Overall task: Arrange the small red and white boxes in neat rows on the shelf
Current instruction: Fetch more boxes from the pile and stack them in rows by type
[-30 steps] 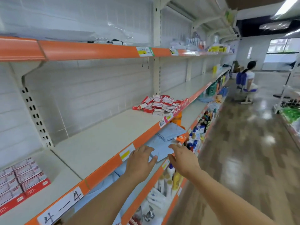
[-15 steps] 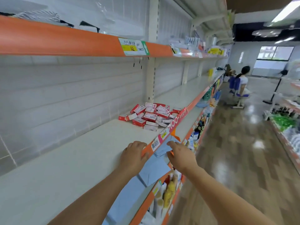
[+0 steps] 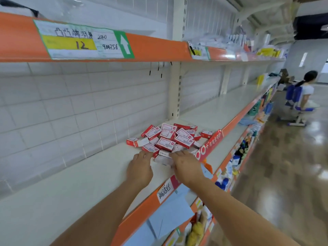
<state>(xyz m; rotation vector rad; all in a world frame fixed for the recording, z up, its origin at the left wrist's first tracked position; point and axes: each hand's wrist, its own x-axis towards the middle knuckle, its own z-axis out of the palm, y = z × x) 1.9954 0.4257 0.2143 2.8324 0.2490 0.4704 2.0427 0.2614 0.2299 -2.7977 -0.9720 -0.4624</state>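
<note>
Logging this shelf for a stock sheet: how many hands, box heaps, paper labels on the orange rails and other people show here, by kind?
Hands: 2, left hand and right hand
Heap of red and white boxes: 1, single boxes too jumbled to count
Paper labels on orange rails: 3, big price label, small far label, handwritten tag
Seated person: 1
Total: 7

Both forearms are bare from the bottom edge of the view up to the wrists; no sleeve, watch or band shows on either. The left hand [image 3: 140, 168] and right hand [image 3: 186, 166] wear no gloves. No rings show, though the fingers are somewhat blurred. Short, unpainted nails, as far as visible.
</note>
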